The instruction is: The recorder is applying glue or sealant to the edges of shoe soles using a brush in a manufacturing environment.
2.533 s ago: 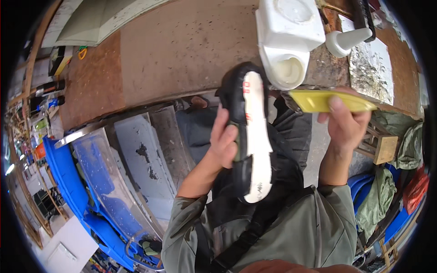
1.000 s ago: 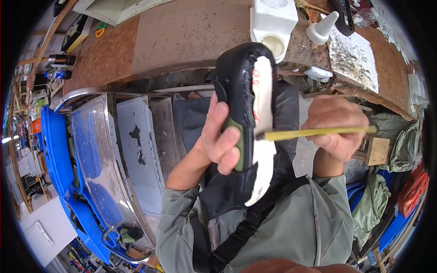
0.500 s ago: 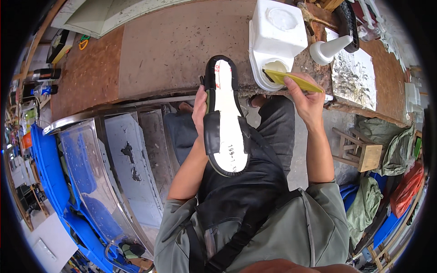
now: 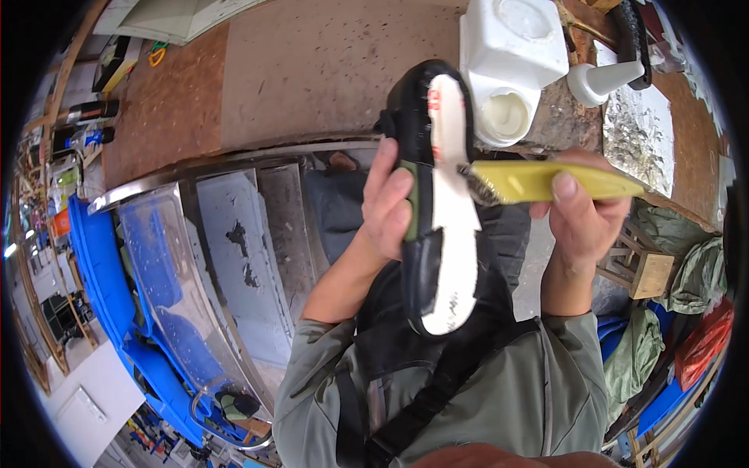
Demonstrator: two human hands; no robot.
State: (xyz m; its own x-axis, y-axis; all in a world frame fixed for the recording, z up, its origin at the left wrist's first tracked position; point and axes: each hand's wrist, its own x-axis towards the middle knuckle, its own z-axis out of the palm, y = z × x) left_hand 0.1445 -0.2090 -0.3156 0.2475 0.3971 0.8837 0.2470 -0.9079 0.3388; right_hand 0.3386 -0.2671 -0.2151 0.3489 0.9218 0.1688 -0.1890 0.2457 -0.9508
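My left hand [image 4: 388,204] is wrapped round the side of a black shoe upper [image 4: 413,97], held bottom up with its long white insole [image 4: 456,257] facing me. A green patch shows on its side near my fingers. In my right hand [image 4: 583,218] is a yellow flat-handled brush [image 4: 527,182], gripped between thumb and fingers. Its dark bristles meet the edge of the insole near the middle. Beyond the shoe stands a white plastic glue pot [image 4: 519,47], whose low round opening [image 4: 505,117] holds an off-white paste.
The brown workbench [image 4: 312,70] runs across the far side. A white funnel-shaped nozzle [image 4: 605,80] and a stained white sheet [image 4: 640,140] lie to the right of the pot. At left is a metal-framed rack [image 4: 187,273]; a wooden stool [image 4: 647,269] stands at right.
The brush has left the pot's opening and come down and toward the shoe, touching the insole. The shoe has risen closer and shifted right, tilting slightly. The whole view has shifted a little.
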